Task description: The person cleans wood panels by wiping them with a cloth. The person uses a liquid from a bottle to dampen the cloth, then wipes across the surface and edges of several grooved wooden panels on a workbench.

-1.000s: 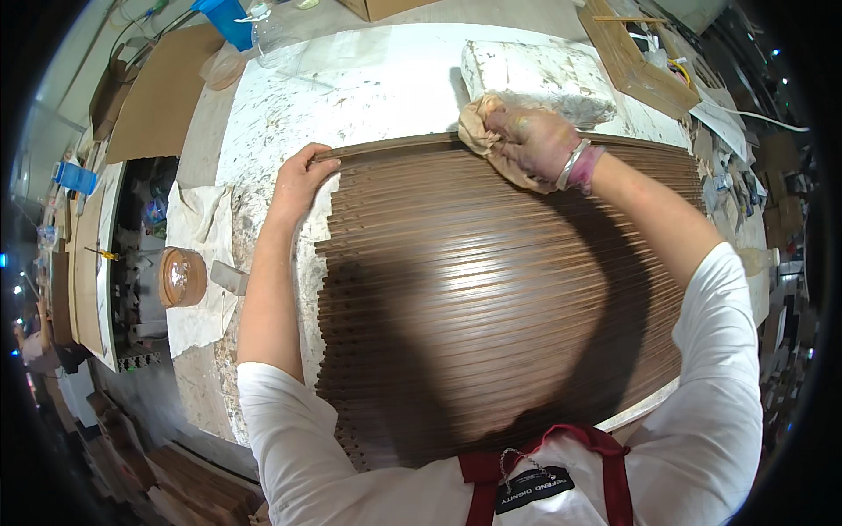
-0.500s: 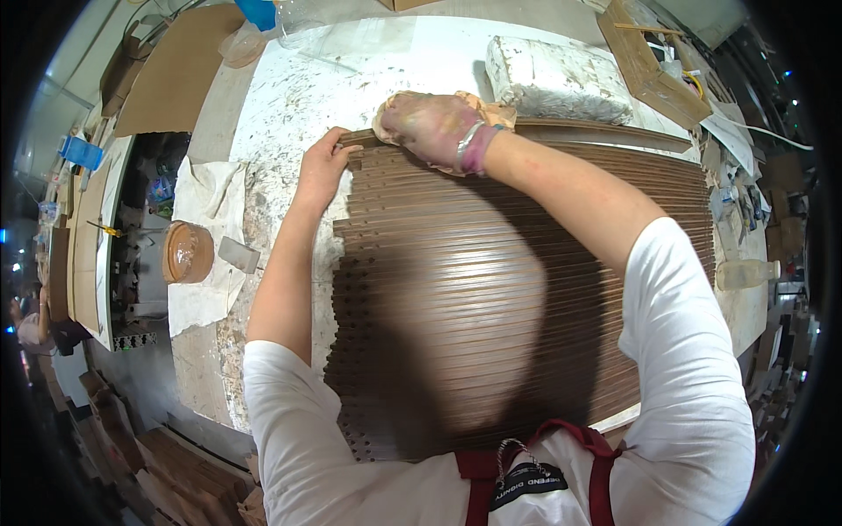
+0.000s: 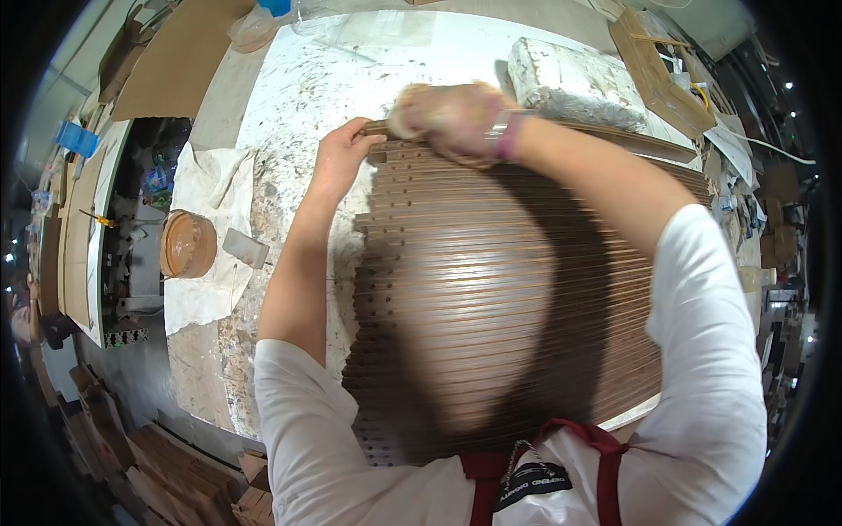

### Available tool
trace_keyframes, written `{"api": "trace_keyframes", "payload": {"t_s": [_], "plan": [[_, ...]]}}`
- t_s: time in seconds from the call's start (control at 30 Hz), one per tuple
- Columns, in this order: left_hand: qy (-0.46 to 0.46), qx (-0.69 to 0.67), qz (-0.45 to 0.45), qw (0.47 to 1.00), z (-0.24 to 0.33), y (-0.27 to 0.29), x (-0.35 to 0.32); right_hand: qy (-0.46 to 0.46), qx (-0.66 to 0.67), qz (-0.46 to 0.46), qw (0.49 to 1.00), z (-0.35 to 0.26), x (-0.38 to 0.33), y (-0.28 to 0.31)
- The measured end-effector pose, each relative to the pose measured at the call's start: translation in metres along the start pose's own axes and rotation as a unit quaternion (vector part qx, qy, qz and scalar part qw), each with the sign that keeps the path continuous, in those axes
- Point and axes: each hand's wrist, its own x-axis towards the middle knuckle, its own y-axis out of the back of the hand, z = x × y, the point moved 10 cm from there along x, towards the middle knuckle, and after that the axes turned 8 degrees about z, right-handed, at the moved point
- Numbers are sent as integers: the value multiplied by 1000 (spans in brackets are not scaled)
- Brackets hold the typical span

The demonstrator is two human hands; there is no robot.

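Brown slats lie side by side, mid-workbench to near edge; far slat outermost, twd far edge. L hand: thumb & fingers pinch far slat's L end. R hand: blurred, fingers closed on tan cloth, pressed to same slat just R of L hand. White block beyond, nr far R corner. Brown tub & grey plate on white rag, L edge.
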Motion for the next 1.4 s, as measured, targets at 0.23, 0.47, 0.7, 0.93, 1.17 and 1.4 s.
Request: {"api": "trace_keyframes", "payload": {"t_s": [0.23, 0.47, 0.7, 0.93, 1.17, 1.4], "plan": [[-7, -6, -12, 1000, 7, -7, 1, -20, -48, -19, 998, -8, 20, -24], [10, -5, -15, 1000, 9, -5, -2, -65, 12, -98, 993, 14, -12, -8], [-20, 60, 27, 998, -6, 1, 7, -35, 34, 12, 999, -12, 41, -33], [-12, 26, 2, 1000, 0, -8, 2, -96, -32, -84, 991, 56, -69, -1], [-35, -63, 2, 997, 1, -5, 7, -122, -18, -30, 992, 25, -10, -20], [8, -35, -14, 999, -1, -5, 4, -263, -166, -175, 934, 90, -146, 37]]}}
